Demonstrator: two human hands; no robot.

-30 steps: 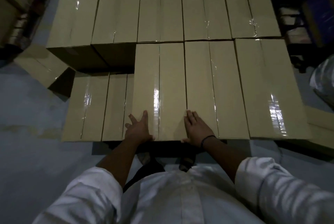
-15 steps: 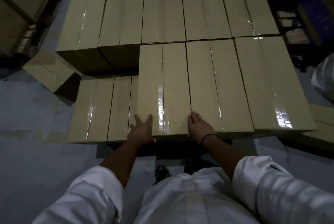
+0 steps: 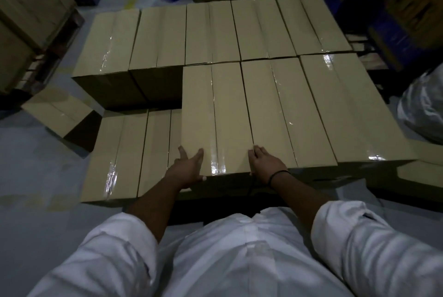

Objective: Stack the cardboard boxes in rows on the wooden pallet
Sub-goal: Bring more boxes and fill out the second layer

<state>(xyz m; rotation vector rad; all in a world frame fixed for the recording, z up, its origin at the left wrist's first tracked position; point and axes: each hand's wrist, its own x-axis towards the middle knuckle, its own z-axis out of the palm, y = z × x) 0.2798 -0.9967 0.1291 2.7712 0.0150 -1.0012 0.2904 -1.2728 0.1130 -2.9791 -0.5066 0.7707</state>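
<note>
Our hands: left hand [image 3: 189,167] lies flat, fingers spread, on the near left corner of the upper-layer box [image 3: 215,114]. Right hand [image 3: 266,164] rests on its near right corner, fingertips bent at the seam; we cannot tell if it grips.
Axis: the box runs lengthwise away from us, both hands equally near.
Left: lower boxes [image 3: 115,148] lie uncovered.
Writing: none readable.

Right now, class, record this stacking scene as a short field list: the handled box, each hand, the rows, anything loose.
Handled box: tan taped cardboard box, leftmost of the near top row
Left hand: on its near left corner
Right hand: on its near right edge
Far top row: five boxes
Gap: two lower boxes uncovered at left
Loose: one box on the grey floor
</note>
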